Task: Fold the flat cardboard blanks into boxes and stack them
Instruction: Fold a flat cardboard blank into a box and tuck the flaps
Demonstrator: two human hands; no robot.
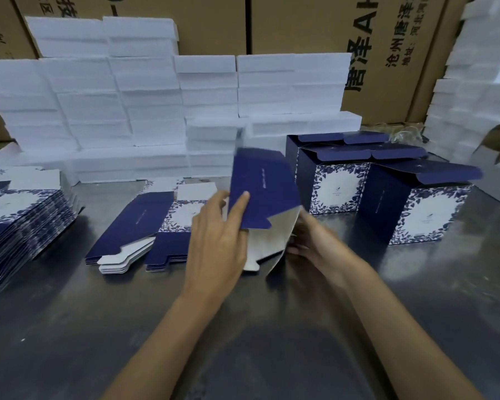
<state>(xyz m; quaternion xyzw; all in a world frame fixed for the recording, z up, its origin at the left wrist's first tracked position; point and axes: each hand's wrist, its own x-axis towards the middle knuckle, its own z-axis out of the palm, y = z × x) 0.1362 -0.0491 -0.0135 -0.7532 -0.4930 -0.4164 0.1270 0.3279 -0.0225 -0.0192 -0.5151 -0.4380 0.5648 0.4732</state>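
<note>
Both hands (214,243) grip one smooth, half-folded navy cardboard blank (264,192).

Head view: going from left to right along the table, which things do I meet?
Tall pile of flat blanks → small pile of blanks → left hand → half-folded box → right hand → finished boxes.

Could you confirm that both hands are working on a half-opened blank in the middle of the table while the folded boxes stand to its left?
Not quite: the head view shows the folded boxes standing to the right of the half-opened blank, not its left. Both the left hand and right hand are on it.
</note>
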